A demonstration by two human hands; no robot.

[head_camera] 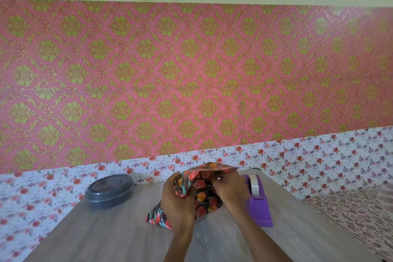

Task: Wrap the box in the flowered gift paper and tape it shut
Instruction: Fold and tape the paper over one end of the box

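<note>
Left grip (pixel 178 202) clutches flowered gift paper (pixel 204 191) | right grip (pixel 230 190) pinches its top | paper between both

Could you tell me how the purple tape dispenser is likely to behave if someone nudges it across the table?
The tape dispenser has a long, flat base, so it would probably slide rather than tip. The table looks smooth, so little may stop it skidding. Its weight cannot be judged from this view.

Grey wood-grain table (pixel 119 238) carries lidded bowl (pixel 109 190) (dark grey), purple tape dispenser (pixel 259 206).
</note>
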